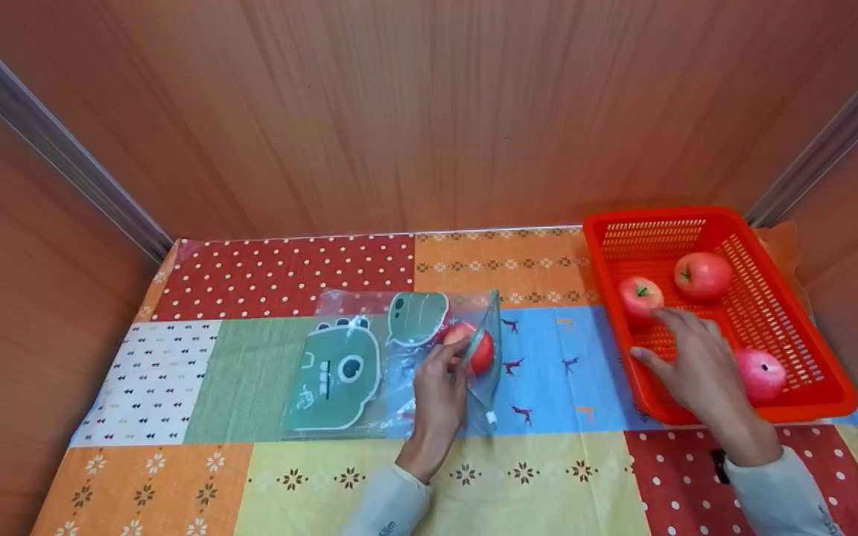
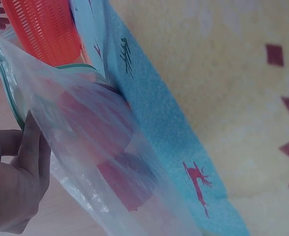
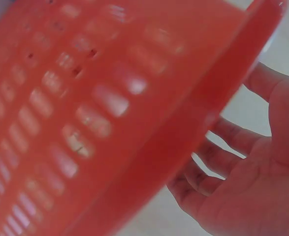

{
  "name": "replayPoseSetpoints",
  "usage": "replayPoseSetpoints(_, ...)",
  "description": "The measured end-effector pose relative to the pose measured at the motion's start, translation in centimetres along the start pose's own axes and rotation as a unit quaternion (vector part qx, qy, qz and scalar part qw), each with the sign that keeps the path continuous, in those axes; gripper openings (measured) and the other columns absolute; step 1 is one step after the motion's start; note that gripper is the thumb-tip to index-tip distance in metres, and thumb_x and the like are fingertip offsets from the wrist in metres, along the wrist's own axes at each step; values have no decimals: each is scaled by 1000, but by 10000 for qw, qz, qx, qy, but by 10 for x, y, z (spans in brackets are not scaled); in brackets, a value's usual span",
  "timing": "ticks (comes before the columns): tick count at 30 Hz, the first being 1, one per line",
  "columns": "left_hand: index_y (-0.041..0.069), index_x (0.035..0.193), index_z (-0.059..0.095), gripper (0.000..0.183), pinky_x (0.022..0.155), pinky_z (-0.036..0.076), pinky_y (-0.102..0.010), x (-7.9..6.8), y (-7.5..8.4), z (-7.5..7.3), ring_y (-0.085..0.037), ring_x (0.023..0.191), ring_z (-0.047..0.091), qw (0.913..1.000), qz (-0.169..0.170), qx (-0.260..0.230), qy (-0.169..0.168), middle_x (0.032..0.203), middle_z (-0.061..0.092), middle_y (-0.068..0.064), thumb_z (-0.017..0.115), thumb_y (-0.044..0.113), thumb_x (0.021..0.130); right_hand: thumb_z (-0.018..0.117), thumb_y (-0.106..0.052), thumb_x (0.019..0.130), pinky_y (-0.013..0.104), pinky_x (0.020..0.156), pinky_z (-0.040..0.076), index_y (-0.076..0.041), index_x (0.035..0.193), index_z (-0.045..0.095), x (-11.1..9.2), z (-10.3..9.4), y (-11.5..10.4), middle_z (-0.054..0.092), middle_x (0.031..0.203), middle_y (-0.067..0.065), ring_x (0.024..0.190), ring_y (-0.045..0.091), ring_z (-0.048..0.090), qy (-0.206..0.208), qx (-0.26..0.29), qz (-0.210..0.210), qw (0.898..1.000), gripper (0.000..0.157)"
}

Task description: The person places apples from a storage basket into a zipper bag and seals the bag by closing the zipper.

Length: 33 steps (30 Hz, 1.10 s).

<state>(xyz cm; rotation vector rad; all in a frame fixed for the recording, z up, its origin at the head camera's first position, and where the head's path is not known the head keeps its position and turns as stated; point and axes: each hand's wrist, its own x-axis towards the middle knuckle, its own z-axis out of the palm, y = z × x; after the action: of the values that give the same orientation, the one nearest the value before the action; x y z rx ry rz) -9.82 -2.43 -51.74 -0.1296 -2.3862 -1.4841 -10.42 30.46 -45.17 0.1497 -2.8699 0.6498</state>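
Pinching bag [image 1: 339, 402]: left hand [image 1: 438, 391] | spread over basket [image 1: 809, 409]: right hand [image 1: 706, 368] | printed eye [image 1: 351, 369]: head view only

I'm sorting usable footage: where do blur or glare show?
Head: mostly sharp, small glare spots on the plastic bag; left wrist: the bag shines in places, veiling the red fruit; right wrist: the basket is blurred, the right hand clearer.

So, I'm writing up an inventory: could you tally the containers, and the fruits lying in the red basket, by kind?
Red basket: 1
Clear zip bag: 1
Apples with stems showing, in the basket: 2
Pink fruit, in the basket: 1
Total: 5
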Motion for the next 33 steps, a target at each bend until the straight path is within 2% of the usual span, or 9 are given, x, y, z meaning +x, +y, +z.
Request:
replayPoseSetpoints(10,7,133,72,42,89,62,-31,-1,0,-2,-19,94,71,9993,-289,-143,-204,122,75,-10,71,-10,95,89,-12,83,74,91,50,8,140,54,-4,-8,27,54,139,34,110,50,51,127,-175,91,9997,69)
replayPoseSetpoints(17,5,130,73,40,88,63,-31,-1,0,-2,-19,92,71,9995,-251,-150,-149,118,75,-11,71,-11,94,89,-11,82,74,93,48,10,137,53,-7,-10,44,54,135,36,106,52,51,156,-359,201,9990,69)
replayPoseSetpoints(21,5,132,72,41,89,63,-31,-1,0,-3,-19,94,71,9994,-258,-157,-184,122,74,-11,70,-11,94,90,-10,81,73,92,47,11,135,53,-8,-11,53,54,130,37,104,52,50,118,-415,278,9987,69)
replayPoseSetpoints(27,2,127,74,38,90,63,-35,-1,-2,-2,-23,95,73,9999,-72,-100,-72,117,75,-13,71,-13,92,91,-7,78,75,91,46,15,131,54,-9,-13,67,55,128,40,105,56,51,185,-489,184,9985,69)
replayPoseSetpoints(33,3,128,73,38,91,63,-35,-1,-3,-2,-23,95,73,9998,-96,-136,-99,118,75,-12,70,-13,93,90,-7,78,78,91,42,16,132,52,-11,-18,81,51,129,42,108,59,46,-31,-527,447,9976,70)
